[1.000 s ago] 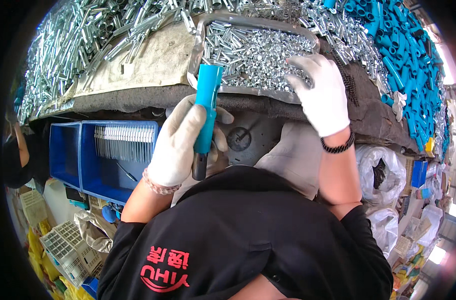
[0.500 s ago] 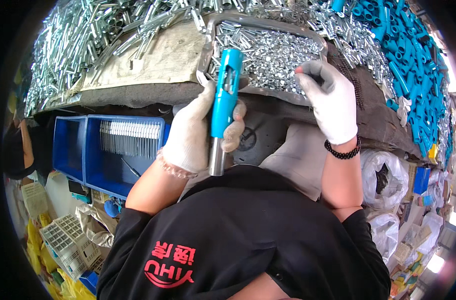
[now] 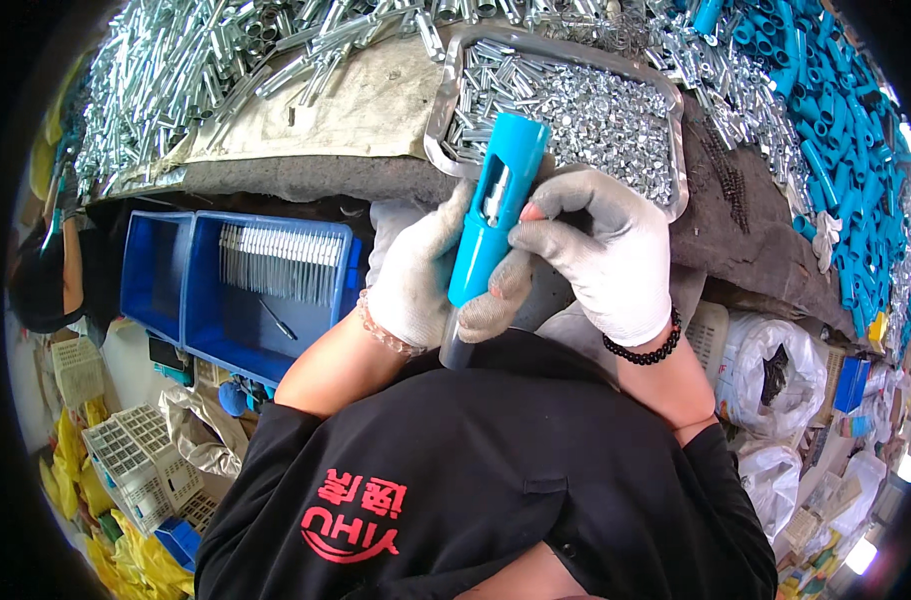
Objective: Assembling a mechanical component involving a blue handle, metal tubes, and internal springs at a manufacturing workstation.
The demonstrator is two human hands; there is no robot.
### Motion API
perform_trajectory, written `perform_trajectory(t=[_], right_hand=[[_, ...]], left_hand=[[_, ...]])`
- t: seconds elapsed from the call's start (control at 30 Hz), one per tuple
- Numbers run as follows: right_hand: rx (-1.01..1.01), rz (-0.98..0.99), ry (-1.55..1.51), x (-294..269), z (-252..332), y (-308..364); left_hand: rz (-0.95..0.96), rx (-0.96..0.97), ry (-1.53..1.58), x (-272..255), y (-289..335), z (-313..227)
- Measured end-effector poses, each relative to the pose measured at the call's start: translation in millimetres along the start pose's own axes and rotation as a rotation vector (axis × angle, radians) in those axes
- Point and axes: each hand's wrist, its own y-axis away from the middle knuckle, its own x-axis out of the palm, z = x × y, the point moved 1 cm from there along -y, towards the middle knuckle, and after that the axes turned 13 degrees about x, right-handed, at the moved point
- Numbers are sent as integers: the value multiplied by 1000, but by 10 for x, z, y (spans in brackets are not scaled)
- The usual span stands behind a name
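Observation:
A teal tube (image 3: 476,262) with a cut-out window in its side is wrapped in the white-gloved fingers of my left hand (image 3: 415,275). It leans slightly to the right at its top, and a metal rod shows inside the window. From its lower end sticks a smooth steel cylinder (image 3: 456,350). My right hand (image 3: 615,250), also gloved, is closed in a pinch at the right edge of the tube beside the window. Whatever lies between its fingertips is too small or hidden to name. Beyond both hands sits a metal tray (image 3: 683,160) of small silvery pieces and short pins.
Piles of silvery metal tubes (image 3: 190,85) cover the far left of the bench, and teal tubes (image 3: 860,210) heap at the right. Springs (image 3: 730,185) lie right of the tray. Blue bins (image 3: 350,270) with rods stand at left; a white sack (image 3: 800,370) stands at right.
My right hand has come from over the tray's right side down to the tube. The tube, in my left hand, has shifted right and tilted more.

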Motion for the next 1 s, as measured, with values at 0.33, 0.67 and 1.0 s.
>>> perform_trajectory(t=[0.33,0.67,1.0], right_hand=[[258,196,-408,189,-161,-23],[389,546,-65,705,-209,-43],[31,524,828,282,913,-1008]], left_hand=[[223,70,-418,180,154,-156],[-3,625,-222,340,-27,-632],[-110,690,-120,-175,-185,-1390]])
